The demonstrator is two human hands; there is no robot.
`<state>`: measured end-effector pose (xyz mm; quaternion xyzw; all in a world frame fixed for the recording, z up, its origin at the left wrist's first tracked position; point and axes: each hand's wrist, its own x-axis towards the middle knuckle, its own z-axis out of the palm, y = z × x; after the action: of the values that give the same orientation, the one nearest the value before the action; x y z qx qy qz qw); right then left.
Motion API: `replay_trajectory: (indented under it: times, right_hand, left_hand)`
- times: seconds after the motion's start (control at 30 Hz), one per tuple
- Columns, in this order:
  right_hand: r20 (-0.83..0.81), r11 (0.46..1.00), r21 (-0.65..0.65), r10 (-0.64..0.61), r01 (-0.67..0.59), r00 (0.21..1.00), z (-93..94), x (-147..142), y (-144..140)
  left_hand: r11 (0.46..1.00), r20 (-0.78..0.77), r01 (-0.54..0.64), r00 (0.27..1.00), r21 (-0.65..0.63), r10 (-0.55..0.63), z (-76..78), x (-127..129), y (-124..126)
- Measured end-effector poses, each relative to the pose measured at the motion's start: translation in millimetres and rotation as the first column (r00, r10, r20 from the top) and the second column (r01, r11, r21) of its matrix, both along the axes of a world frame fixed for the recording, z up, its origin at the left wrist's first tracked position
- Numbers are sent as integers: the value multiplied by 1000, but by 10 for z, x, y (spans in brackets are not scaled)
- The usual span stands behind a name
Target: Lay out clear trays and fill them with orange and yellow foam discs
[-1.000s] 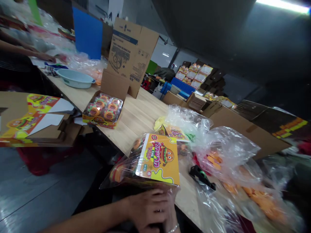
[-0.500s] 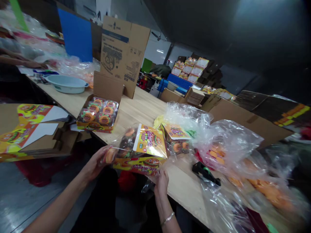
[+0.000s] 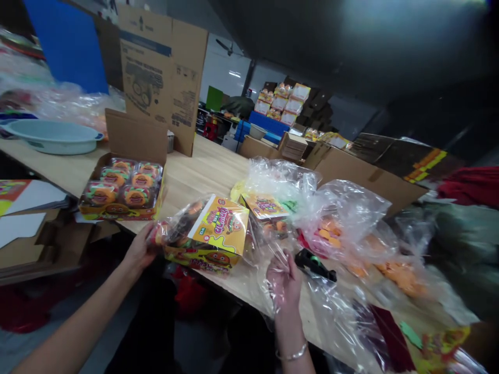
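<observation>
Bagging step: left hand (image 3: 138, 251) clamps the candy box (image 3: 210, 239) at the table (image 3: 202, 171) edge; right hand (image 3: 284, 283), just beside the box, pinches its plastic wrap (image 3: 268, 259). Closing the wrap likely calls for steady tension.

Right hand (image 3: 284, 278) now off candy box (image 3: 210, 240)

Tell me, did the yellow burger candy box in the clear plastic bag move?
Yes. The yellow burger candy box went from the person's lap onto the wooden table, nearer the open candy tray.
</observation>
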<state>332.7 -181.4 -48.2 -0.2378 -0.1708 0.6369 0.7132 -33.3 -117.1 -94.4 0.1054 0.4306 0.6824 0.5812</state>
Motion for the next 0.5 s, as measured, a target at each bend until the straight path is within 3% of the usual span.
replay_trajectory:
  times: [0.1,0.2,0.27,0.4,0.5]
  right_hand:
    - [-48,997,-79,21,-25,999,-368,-7,-33]
    - [-85,943,-253,202,-217,976,-773,-122,-28]
    - [-140,919,-257,272,-300,952,-896,-198,-17]
    - [-134,965,-97,229,-243,964,-753,-246,85]
    - [3,986,-7,168,-168,986,-607,-301,217]
  left_hand:
    - [1000,19,2,1000,23,-3,-6,0,-128]
    - [1000,50,9,999,27,-10,-32,-10,-198]
    - [999,72,-29,997,23,28,-48,-29,-198]
    - [999,127,-48,991,-5,49,-64,-81,-163]
    - [999,178,-33,983,-20,36,-72,-109,-180]
